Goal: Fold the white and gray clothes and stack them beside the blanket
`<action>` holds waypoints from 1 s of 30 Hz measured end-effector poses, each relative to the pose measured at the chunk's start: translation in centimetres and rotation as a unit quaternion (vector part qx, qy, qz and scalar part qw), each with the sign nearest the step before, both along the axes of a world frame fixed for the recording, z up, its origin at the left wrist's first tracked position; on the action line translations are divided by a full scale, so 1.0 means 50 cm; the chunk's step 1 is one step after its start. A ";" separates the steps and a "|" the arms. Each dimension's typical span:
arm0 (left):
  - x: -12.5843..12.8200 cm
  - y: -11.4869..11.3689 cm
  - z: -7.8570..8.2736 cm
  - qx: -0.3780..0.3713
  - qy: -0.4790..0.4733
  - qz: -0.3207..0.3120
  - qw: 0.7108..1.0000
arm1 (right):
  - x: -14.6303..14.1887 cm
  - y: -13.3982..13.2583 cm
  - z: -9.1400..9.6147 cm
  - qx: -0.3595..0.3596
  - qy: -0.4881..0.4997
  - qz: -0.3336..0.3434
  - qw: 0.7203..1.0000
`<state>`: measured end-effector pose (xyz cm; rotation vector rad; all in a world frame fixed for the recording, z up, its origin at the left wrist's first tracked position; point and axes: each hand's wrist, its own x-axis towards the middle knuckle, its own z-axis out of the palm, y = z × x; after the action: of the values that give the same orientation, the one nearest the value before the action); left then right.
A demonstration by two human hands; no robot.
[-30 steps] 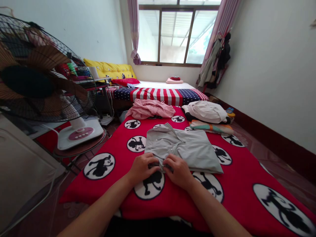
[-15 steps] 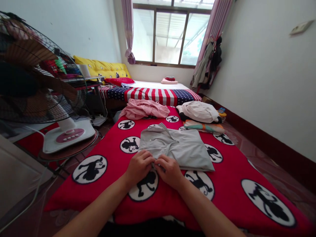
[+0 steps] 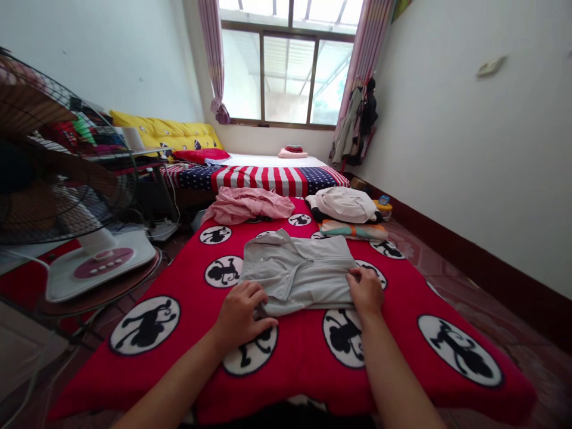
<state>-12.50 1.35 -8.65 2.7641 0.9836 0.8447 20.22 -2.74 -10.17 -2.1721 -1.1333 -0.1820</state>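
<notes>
A light grey shirt (image 3: pixel 308 268) lies folded on the red blanket (image 3: pixel 295 351), with a placket running down its front. My left hand (image 3: pixel 243 313) rests at the shirt's lower left corner, fingers on the cloth and thumb spread apart. At the right edge of the shirt, my right hand (image 3: pixel 366 292) has its fingers curled on the cloth, gripping that side. Part of the right edge is hidden under those fingers.
Behind the shirt lie a crumpled pink garment (image 3: pixel 250 204) and a white garment (image 3: pixel 344 204), beside a folded multicoloured cloth (image 3: pixel 351 230). A fan (image 3: pixel 98 256) stands on a stool at left. Farther back is a bed (image 3: pixel 263 179) beneath the window.
My hands were together at the shirt's lower front edge. The right hand has moved across to the right edge; the left has opened at the lower left corner. The view has shifted slightly.
</notes>
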 end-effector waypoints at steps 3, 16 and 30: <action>0.000 0.003 -0.006 -0.005 -0.001 0.011 1.000 | 0.002 -0.005 0.009 -0.019 0.033 -0.045 0.998; -0.001 0.036 -0.020 0.047 0.022 0.004 0.999 | 0.010 -0.017 0.037 0.004 0.298 0.047 0.953; -0.129 0.121 -0.033 -0.065 -0.236 0.247 0.938 | -0.124 -0.197 0.058 -0.096 0.386 0.252 0.882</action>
<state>-18.93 7.41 -10.32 2.0608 1.5671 1.3603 14.02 -12.58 -7.28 -1.7296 -1.1887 0.9757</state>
